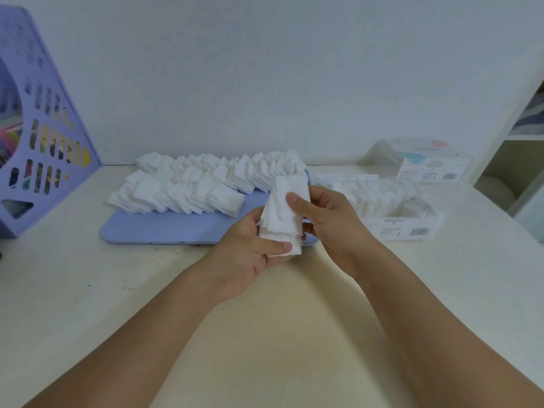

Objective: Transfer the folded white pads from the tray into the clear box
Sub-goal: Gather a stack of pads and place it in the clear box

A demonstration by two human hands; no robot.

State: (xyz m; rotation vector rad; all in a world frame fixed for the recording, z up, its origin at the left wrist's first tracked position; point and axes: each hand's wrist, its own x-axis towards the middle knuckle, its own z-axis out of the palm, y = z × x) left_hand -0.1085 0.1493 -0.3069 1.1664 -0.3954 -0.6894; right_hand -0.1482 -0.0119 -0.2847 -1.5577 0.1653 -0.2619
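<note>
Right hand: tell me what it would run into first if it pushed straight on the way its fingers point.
The right hand points leftward, its fingers wrapped round the stack of pads. Beyond the stack it would probably meet the left hand, though depth is unclear.

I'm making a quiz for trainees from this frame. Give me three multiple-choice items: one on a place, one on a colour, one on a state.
1. Where is the clear box relative to the tray?
A. to its right
B. to its left
C. on top of it

2. What colour is the tray?
A. red
B. light purple-blue
C. black

3. What is the state of the pad stack?
A. lying in the box
B. lying on the tray
C. held by both hands

Answers: 1 A, the box sits right of the tray; 2 B, its bare front is light purple-blue; 3 C, the left hand and right hand grip it above the table.
</note>
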